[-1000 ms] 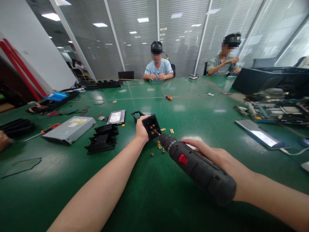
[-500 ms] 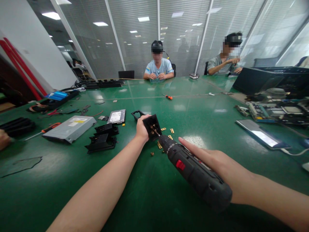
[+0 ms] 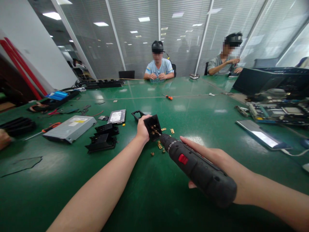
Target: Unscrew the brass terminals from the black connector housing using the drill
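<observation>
My left hand (image 3: 142, 129) grips a small black plastic socket part (image 3: 153, 126) with brass contacts, tilted up off the green table (image 3: 154, 199). My right hand (image 3: 214, 161) holds a black electric screwdriver (image 3: 198, 169) with a red button. Its bit points into the brass contacts of the socket part. Several small brass pieces and screws (image 3: 159, 145) lie on the table just below the part.
To the left lie black plastic pieces (image 3: 102, 138), a hard drive (image 3: 117, 116) and a grey optical drive (image 3: 70, 128). A circuit board (image 3: 277, 112) and a metal panel (image 3: 262, 134) sit at right. An orange screwdriver (image 3: 168, 97) lies farther out. Two people sit across the table; another person's hand (image 3: 3, 139) is at left.
The screwdriver's rear dipped and came back up while its bit stayed at the socket part. My right thumb now shows under the tool. My left hand held still.
</observation>
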The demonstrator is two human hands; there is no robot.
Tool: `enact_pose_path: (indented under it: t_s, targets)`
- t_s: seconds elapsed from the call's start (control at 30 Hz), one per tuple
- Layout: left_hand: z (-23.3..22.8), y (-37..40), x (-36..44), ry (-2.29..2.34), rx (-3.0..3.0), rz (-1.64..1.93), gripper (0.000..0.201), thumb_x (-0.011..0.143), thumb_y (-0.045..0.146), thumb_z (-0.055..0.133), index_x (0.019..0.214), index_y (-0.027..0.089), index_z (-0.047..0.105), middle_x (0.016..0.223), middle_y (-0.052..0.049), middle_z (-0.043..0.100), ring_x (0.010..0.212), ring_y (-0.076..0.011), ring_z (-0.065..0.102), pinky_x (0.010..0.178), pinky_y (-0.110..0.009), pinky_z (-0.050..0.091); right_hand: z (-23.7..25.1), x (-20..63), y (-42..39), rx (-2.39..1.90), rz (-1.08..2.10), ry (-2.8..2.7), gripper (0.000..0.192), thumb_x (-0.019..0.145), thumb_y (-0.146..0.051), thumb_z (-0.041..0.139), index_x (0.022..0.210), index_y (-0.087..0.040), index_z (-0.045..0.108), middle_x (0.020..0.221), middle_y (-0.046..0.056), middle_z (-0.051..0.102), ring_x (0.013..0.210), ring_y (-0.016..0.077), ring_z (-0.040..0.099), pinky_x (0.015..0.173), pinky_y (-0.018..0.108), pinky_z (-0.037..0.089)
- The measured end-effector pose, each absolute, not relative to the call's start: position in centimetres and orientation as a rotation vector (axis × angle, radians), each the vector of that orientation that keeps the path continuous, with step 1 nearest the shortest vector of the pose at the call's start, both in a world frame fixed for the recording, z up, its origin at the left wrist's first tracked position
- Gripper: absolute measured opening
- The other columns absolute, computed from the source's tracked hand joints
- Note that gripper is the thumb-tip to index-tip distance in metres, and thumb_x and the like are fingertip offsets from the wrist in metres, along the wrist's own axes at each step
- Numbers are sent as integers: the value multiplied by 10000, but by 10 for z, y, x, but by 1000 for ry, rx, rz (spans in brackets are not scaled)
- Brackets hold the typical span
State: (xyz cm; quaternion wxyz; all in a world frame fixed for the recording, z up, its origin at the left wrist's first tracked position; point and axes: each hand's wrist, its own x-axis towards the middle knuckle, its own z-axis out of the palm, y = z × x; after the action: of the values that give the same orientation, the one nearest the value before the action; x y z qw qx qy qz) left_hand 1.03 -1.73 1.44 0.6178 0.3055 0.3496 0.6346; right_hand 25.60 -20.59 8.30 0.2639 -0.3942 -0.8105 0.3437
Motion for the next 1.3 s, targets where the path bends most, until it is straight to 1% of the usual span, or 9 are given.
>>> enact_pose_path:
  t_s: [0.1,0.27,0.4,0.6,0.67,0.8,1.03,1.17,1.3]
  targets:
    - [15,-18,11,802,716,1450,268,735,449,744,775,208,633,659,5,647,596,-192,643,621,-317,537,83,255,-209,-1075,999,-2145,1011,876,-266,821,1715,-249,256,1081,44,819,851,238,793,766,315,627]
    - [15,-19,12,789,708,1460,222,741,412,722,764,209,635,672,-6,656,629,-199,650,638,-319,535,81,257,-210,-1062,979,-2059,927,883,-301,831,1674,-274,347,1319,105,786,1117,321,788,853,374,656]
    - [15,-18,12,777,698,1453,227,737,414,723,763,220,609,665,6,641,614,-194,643,634,-315,527,83,257,-207,-1074,935,-2076,902,873,-374,851,1644,-255,400,1384,127,757,1194,352,763,869,391,667]
    - [14,-16,10,785,689,1429,235,711,402,723,773,221,585,648,18,633,574,-183,636,605,-303,518,82,255,-210,-1045,1024,-2052,1022,842,-329,876,1695,-251,320,1345,129,776,1062,327,804,803,366,673]
    - [14,-16,10,793,672,1418,244,721,411,720,770,222,575,641,17,630,561,-185,637,596,-306,519,82,256,-209,-1032,1033,-2046,1036,835,-319,881,1698,-251,312,1333,130,780,1084,332,798,817,373,673]
    - [15,-16,10,831,600,1358,240,756,436,679,749,213,590,615,-6,629,527,-197,626,548,-319,516,86,257,-205,-1018,1060,-2056,1004,847,-368,886,1682,-227,346,1310,139,782,1140,337,779,862,393,670]
    - [15,-16,9,845,569,1288,240,772,436,676,733,207,617,623,-32,652,541,-226,647,515,-341,526,77,253,-207,-932,1001,-2026,1028,889,-496,817,1716,-251,258,1229,113,791,1026,300,795,908,426,668]
    - [16,-18,10,844,566,1303,225,758,419,700,751,212,612,610,-10,632,538,-224,647,514,-336,520,72,250,-211,-912,962,-2009,990,898,-515,796,1702,-261,278,1202,109,796,1000,292,796,935,425,669]
    - [19,-20,11,842,583,1325,221,750,410,703,749,213,604,596,0,614,528,-214,634,510,-327,512,75,249,-212,-946,920,-2031,941,900,-476,820,1673,-264,328,1313,127,767,1102,301,781,985,428,651]
